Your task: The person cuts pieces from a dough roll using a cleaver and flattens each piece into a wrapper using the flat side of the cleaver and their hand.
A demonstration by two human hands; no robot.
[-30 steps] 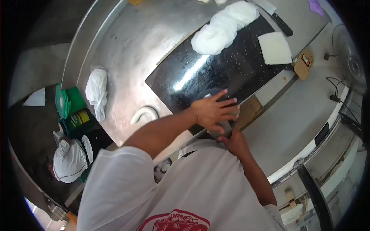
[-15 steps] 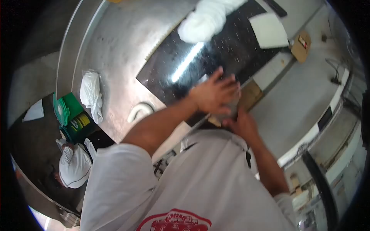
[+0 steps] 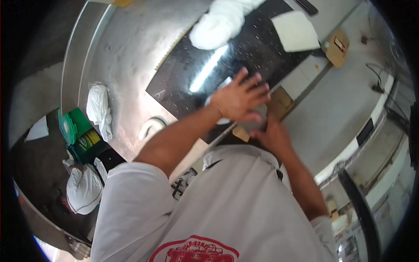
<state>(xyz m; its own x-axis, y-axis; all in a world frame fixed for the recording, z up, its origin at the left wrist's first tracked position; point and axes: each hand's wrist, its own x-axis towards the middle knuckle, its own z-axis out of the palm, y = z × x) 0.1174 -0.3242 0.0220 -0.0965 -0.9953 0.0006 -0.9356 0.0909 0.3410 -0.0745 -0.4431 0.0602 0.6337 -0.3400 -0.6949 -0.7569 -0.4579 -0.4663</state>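
Observation:
My left hand (image 3: 242,99) reaches over the front edge of the black speckled slab (image 3: 183,78), back upward, fingers spread. Beneath it, white bits of something flat (image 3: 224,121) show at its sides; most of it is hidden. To its right, my right hand (image 3: 276,136) is curled, thumb apart from the fingers, around a blurred greyish thing (image 3: 258,123) that I cannot make out. Farther up the slab lies a row of overlapping white rounds, like dough discs (image 3: 214,32). A square white sheet or cloth (image 3: 296,31) rests at the slab's right side.
On the metal counter (image 3: 131,56) lie a white plastic bag (image 3: 99,109) and a curved white piece (image 3: 151,128). A cardboard piece (image 3: 337,48) and a dark-handled tool (image 3: 307,6) are at upper right. Lower left, a person in white (image 3: 85,190) is beside green containers (image 3: 74,124).
My left hand has spread its fingers wider and moved slightly up and left. The right hand stays close by. The whole view has shifted a little, moving the slab leftward.

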